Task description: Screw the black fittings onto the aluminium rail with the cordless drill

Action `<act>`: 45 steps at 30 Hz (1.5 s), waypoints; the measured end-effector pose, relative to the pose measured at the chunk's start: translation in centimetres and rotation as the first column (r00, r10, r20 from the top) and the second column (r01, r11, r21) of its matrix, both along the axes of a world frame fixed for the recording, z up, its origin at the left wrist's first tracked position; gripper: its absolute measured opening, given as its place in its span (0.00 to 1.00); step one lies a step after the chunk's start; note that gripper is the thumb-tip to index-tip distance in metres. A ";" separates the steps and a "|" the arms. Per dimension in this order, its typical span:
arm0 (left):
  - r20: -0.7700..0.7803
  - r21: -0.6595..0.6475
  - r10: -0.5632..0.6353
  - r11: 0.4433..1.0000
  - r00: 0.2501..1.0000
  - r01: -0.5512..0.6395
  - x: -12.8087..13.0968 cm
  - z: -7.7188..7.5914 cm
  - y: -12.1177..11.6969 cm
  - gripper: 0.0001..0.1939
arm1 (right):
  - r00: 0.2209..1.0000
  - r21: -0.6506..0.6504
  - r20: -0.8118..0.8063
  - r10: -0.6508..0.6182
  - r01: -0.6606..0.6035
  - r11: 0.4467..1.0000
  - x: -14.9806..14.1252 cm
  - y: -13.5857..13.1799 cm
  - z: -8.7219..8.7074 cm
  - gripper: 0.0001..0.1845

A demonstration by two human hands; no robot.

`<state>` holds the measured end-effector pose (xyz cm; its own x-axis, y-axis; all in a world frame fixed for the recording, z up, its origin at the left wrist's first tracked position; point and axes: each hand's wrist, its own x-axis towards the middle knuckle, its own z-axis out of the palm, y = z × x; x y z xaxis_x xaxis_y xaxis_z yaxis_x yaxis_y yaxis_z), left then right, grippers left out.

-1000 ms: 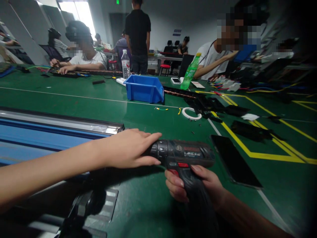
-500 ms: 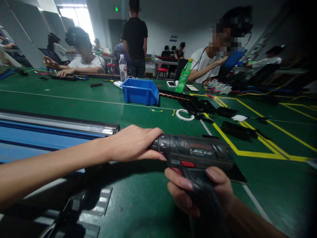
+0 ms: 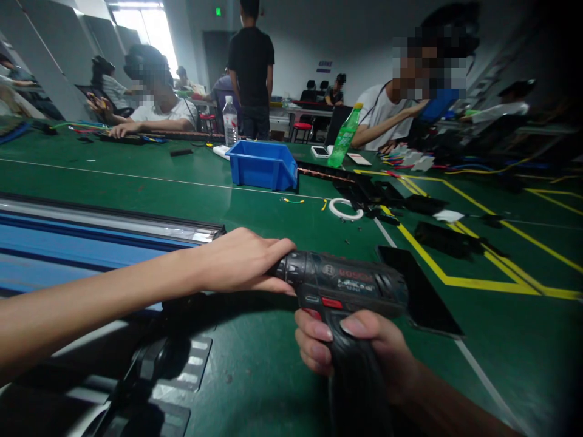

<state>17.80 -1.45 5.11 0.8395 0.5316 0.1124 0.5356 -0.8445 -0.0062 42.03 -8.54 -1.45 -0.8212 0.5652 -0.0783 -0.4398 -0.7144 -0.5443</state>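
A dark cordless drill point(image 3: 350, 282) with a red switch is held over the green table point(image 3: 255, 376). My right hand point(image 3: 350, 346) is wrapped round its grip from below. My left hand point(image 3: 241, 261) is closed over the chuck at the drill's front end, arm reaching in from the left. A black phone point(image 3: 419, 294) lies flat just behind the drill.
A long blue and silver panel point(image 3: 91, 243) lies at the left, dark hardware point(image 3: 155, 376) below it. Further back are a blue bin point(image 3: 262, 165), a white ring point(image 3: 345, 209), a green bottle point(image 3: 345, 136), black parts point(image 3: 444, 238) and several seated people.
The drill with both hands on it shifted a little right and closer half a second ago, then back left. The view swayed slightly. Both grips stay the same.
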 end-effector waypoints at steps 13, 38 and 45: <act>0.005 0.023 -0.019 1.000 1.000 0.019 0.0 -1.0 0.6 0.31 | 0.999 -0.061 -0.003 -0.044 0.043 0.997 0.1 0.1 -0.1 0.17; 0.000 0.036 -0.057 0.998 0.998 0.057 -0.5 -0.5 1.3 0.31 | 0.996 -0.002 0.083 -0.022 0.022 1.000 0.0 0.3 -0.5 0.17; 0.003 -0.029 -0.048 0.998 0.999 0.048 0.0 0.4 2.5 0.30 | 0.999 -0.014 0.034 -0.014 0.015 1.000 -0.3 1.1 0.5 0.14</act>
